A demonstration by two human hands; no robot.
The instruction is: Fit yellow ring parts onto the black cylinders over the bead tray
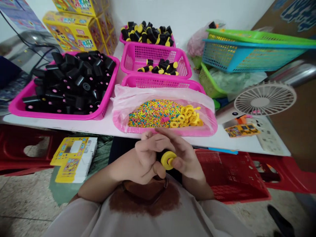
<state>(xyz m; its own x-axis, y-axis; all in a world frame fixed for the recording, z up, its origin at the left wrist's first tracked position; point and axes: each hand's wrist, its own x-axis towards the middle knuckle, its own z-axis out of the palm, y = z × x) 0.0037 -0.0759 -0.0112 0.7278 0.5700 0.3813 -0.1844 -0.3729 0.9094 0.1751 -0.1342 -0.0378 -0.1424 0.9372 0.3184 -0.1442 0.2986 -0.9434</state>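
Observation:
My left hand (145,158) is wrapped round a small black tube, mostly hidden by the fingers. My right hand (184,154) pinches a yellow ring cap (168,160) against the tube's end. Both hands are held close to my chest, just below the table's front edge. Right beyond them stands a pink basket (207,126) lined with a clear plastic bag, holding small multicoloured beads (153,113) and a pile of yellow ring caps (187,117).
A large pink tray (17,107) of black tubes sits at the left. Two pink baskets (184,65) further back hold capped black-and-yellow tubes. Blue and green baskets (247,54), a white fan (265,98), yellow boxes (74,31) and a red crate (234,177) surround me.

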